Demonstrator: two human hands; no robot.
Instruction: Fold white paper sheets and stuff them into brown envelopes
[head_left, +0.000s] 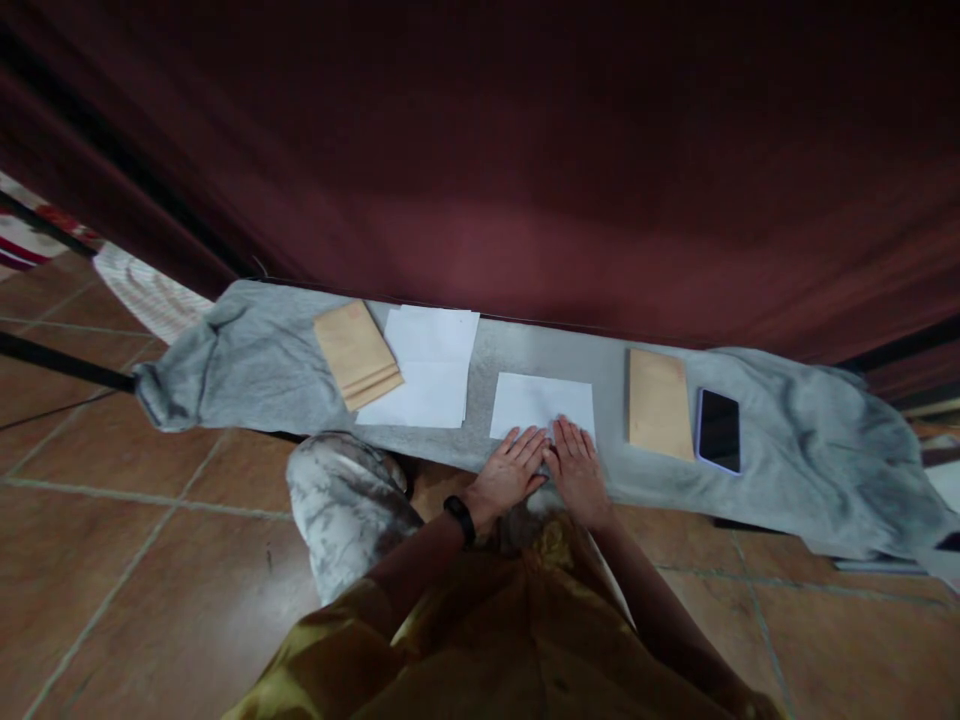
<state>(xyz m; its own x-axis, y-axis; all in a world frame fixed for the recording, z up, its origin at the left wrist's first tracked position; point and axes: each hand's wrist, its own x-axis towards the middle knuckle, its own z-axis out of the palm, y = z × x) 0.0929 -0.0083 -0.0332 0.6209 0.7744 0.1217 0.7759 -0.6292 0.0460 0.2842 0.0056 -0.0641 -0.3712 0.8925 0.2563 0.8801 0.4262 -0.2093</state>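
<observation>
A white sheet of paper point(541, 398), which looks folded, lies on the grey cloth in front of me. Both hands press flat along its near edge. My left hand point(513, 466), with a black band at the wrist, has its fingers stretched out over the lower left part of the paper. Beside it, my right hand point(574, 462) rests flat on the lower right part, fingers extended. The two hands almost touch at the thumbs. Neither one grips anything, and the paper's near edge is partly hidden beneath them.
To the left, several brown envelopes point(355, 350) overlap a stack of white sheets point(435, 365). On the right lie another brown envelope point(660, 402) and a phone point(718, 430). Grey cloth point(540, 345) covers the narrow bench. A dark red curtain point(525, 240) hangs behind it.
</observation>
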